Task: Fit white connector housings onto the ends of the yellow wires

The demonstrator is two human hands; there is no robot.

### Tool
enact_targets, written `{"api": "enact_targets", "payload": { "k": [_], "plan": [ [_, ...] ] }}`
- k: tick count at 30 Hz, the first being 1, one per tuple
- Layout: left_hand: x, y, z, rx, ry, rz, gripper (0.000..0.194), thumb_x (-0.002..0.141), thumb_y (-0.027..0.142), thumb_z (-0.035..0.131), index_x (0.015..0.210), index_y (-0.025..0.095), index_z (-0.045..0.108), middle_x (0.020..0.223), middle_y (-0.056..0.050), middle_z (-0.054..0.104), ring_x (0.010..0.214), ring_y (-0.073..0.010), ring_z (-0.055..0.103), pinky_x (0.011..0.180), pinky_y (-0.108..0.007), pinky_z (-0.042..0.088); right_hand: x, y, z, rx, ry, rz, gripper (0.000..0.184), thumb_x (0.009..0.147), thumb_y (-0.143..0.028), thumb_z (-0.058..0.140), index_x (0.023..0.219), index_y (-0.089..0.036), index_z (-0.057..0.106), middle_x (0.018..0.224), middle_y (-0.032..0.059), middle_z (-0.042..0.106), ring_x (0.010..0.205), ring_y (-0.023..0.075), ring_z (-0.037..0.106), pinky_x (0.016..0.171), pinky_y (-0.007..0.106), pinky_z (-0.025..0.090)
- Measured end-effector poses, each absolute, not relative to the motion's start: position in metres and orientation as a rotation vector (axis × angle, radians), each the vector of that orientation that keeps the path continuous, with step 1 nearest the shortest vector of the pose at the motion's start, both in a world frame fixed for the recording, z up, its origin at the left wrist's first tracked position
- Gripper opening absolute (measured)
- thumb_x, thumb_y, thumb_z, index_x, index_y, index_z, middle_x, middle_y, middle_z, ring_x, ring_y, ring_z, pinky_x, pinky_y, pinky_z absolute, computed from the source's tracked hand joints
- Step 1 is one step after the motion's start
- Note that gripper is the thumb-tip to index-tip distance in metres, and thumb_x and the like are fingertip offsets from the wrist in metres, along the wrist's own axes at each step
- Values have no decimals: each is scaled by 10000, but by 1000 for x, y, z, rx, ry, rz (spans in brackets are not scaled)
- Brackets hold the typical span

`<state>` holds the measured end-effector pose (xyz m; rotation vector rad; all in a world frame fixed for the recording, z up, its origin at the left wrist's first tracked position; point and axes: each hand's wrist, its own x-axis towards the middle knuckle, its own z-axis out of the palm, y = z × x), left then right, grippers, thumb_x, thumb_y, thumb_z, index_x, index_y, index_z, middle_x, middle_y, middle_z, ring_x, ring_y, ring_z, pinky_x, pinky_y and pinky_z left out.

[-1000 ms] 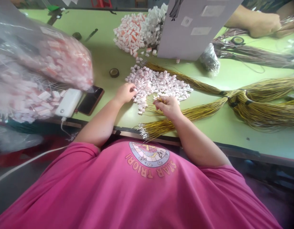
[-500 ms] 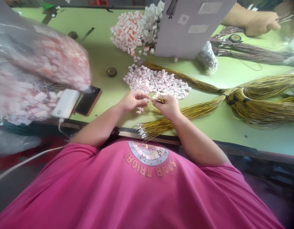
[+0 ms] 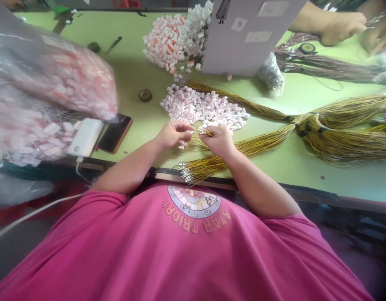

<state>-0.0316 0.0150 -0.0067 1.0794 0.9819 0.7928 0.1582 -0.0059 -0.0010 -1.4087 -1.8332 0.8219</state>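
My left hand (image 3: 175,134) is closed in a pinch on a small white connector housing (image 3: 190,130), mostly covered by thumb and finger. Close by on its right, my right hand (image 3: 220,141) grips several thin yellow wires (image 3: 206,132), their tips pointing left toward the housing. Whether a wire tip sits inside the housing, I cannot tell. Just beyond both hands spreads a pile of pale pinkish-white connector housings (image 3: 205,105). Under my right forearm lies a bundle of yellow-and-dark wires (image 3: 212,165) with metal terminals at its left end.
A tape roll (image 3: 145,95), phone (image 3: 115,133) and white power bank (image 3: 85,136) lie to the left beside clear bags of connectors (image 3: 83,79). A grey panel (image 3: 239,46) stands at the back. Tied wire bundles (image 3: 352,144) lie right; another person's hand (image 3: 343,28) works beyond.
My hands stay close together, with only slight finger movement. The whole view has shifted a little. At the far right, the other person's second hand shows more clearly.
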Motion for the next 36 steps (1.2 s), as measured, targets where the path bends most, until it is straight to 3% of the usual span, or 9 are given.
{"api": "enact_targets", "payload": {
  "k": [16,20,22,28,31,36],
  "plan": [
    [-23,8,0,1172,1082,702,370,574,324,848,799,89,672,533,-10,605,475,-87,551,439,-196,405,153,-9,-2,-1409,-1953,844,231,722,-267,539,533,-174,444,509,-42,375,551,84,338,540,246,254],
    [-22,6,-1,1251,1130,644,320,643,321,804,820,88,675,524,-5,583,459,-84,529,426,-196,379,153,-5,-7,-1453,-1987,870,236,734,-296,576,555,-171,488,516,-37,414,553,92,357,546,256,260],
    [-29,11,-1,1341,1144,641,273,691,293,766,855,93,680,580,-23,609,484,-90,538,473,-226,422,156,-1,-9,-1446,-1988,885,265,761,-331,575,561,-172,503,518,-34,423,550,96,369,549,262,272],
    [-79,43,0,1820,1522,766,228,759,209,656,985,182,680,1043,-65,669,818,-146,598,776,-309,473,165,6,-3,-1268,-1829,891,207,768,-324,582,639,-168,623,705,25,584,718,142,525,673,295,397],
    [-92,53,-3,1937,1672,648,201,770,205,608,957,174,676,1039,-68,664,891,-185,585,834,-334,441,167,4,1,-1387,-1743,1068,176,731,-317,623,694,-148,656,622,13,592,612,124,507,615,295,391],
    [-82,58,-19,2062,1644,458,192,751,262,630,920,174,659,975,-80,628,841,-199,548,763,-312,413,165,1,4,-1333,-1736,1253,182,735,-296,584,792,-138,656,613,2,598,559,109,506,584,277,402]
  ]
}}
